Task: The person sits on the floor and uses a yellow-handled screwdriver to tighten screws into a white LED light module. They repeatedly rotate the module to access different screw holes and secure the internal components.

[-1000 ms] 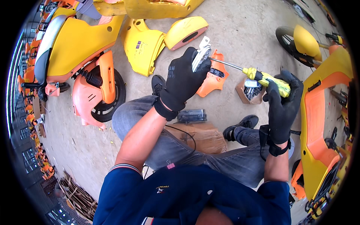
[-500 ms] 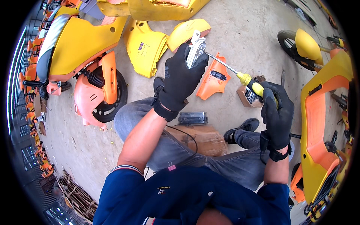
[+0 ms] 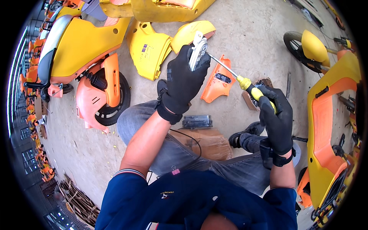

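My left hand [image 3: 184, 78], in a black work glove, is closed around a white oval part [image 3: 198, 51] with a small tab at its upper end. The part is held up in front of me, its lower end hidden in the glove. A screwdriver [image 3: 244, 82] with a yellow-and-black handle lies in my right hand [image 3: 279, 120], also black-gloved and closed around the handle. Its metal shaft slants up and left to the side of the white part. Whether the tip touches it or sits in a screw, I cannot tell.
An orange panel [image 3: 217, 87] with a dark display lies on the floor beyond, near an open box of small parts [image 3: 251, 101]. A black case [image 3: 197, 121] rests by a cardboard box [image 3: 211, 143]. Yellow-and-orange scooters [image 3: 88, 50] flank me; yellow panels [image 3: 149, 53] lie ahead.
My right hand and the screwdriver have shifted slightly left, with the hand turned a little around the handle. The left hand and white part have moved slightly left.
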{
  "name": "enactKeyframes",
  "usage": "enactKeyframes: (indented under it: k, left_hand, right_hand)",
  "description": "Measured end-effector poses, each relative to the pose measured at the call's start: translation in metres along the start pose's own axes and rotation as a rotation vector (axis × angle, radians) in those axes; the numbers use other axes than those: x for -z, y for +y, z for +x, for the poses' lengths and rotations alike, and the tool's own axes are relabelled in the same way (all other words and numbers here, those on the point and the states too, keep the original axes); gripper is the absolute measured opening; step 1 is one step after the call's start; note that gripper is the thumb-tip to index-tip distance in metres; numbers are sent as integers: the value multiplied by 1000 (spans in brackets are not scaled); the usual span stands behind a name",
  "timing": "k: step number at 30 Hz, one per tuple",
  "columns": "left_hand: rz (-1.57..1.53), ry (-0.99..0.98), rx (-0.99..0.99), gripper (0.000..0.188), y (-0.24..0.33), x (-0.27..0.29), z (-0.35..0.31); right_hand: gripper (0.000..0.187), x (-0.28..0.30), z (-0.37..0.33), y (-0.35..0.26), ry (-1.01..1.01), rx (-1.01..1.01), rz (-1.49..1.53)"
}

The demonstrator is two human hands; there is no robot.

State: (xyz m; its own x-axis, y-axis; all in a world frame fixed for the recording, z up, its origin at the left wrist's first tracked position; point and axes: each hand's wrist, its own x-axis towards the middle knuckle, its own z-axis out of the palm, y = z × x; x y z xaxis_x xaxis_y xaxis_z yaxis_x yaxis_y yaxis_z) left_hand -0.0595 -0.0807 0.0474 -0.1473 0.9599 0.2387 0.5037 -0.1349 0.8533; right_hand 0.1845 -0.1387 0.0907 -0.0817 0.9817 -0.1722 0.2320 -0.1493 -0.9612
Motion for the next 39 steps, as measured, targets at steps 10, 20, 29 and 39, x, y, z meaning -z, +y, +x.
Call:
enactKeyframes:
  k: [10, 20, 29, 39]
  left_hand:
    - [3, 26, -44, 21, -5, 0, 0]
    - [35, 4, 10, 20, -8, -2, -4]
    - [24, 1, -48, 20, -10, -5, -4]
    - [-3, 24, -27, 20, -11, -5, -4]
  right_hand:
    - [37, -14, 1, 15, 332, 459, -139]
    - [31, -10, -8, -7, 223, 146, 12]
    - [29, -3, 3, 8, 209, 505, -77]
    - [34, -4, -1, 0, 211, 618, -387]
